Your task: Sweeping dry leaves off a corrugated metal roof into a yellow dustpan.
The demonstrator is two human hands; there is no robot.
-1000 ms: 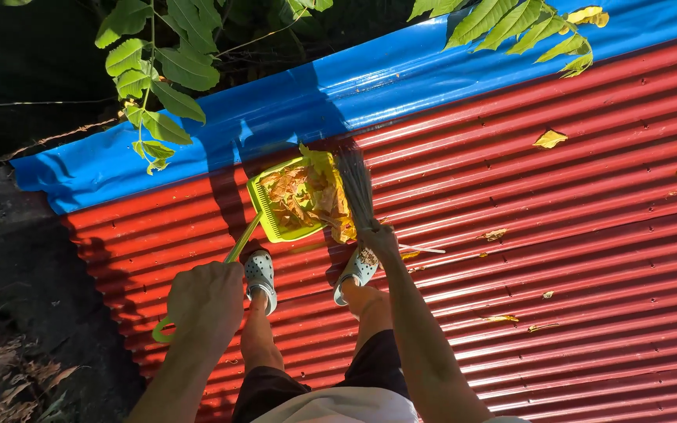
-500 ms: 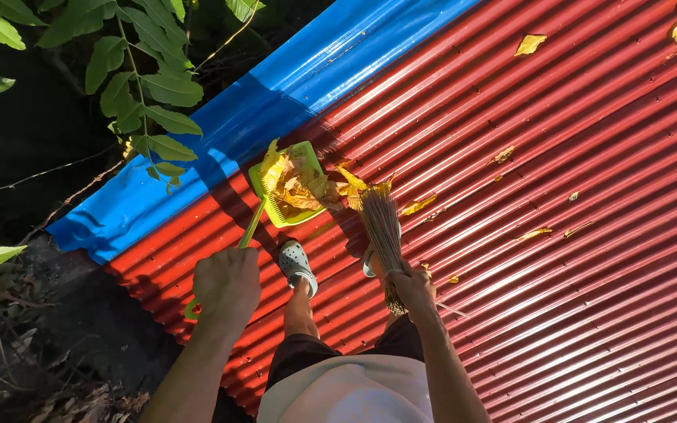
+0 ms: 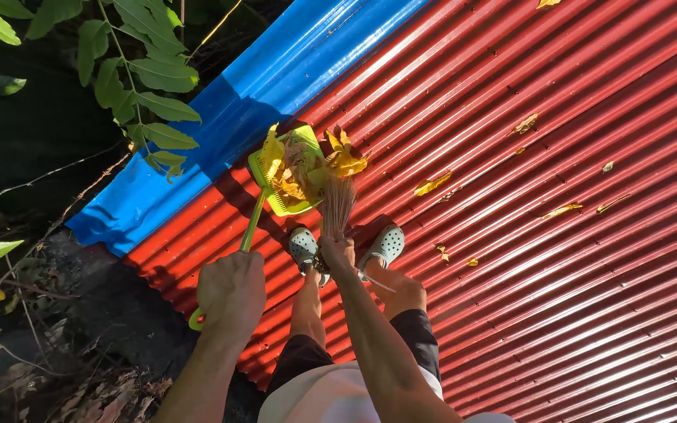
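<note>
I stand on a red corrugated metal roof (image 3: 558, 298) in pale clogs. My left hand (image 3: 231, 291) grips the long green handle of a lime-green dustpan (image 3: 280, 202), whose pan rests on the roof ahead of my feet. Dry yellow leaves (image 3: 307, 166) lie heaped in the pan. My right hand (image 3: 337, 252) holds a short bundle broom of thin sticks (image 3: 338, 205), with its bristles against the leaves at the pan's mouth.
A blue metal strip (image 3: 276, 86) runs along the roof's edge beyond the pan. Green leafy branches (image 3: 131, 70) hang over it at the upper left, with dark ground below. Scattered yellow leaves (image 3: 432, 185) lie on the roof to the right.
The view has swung left. My right hand has swept the broom forward, pushing more leaves into the dustpan. My left hand keeps its hold on the handle.
</note>
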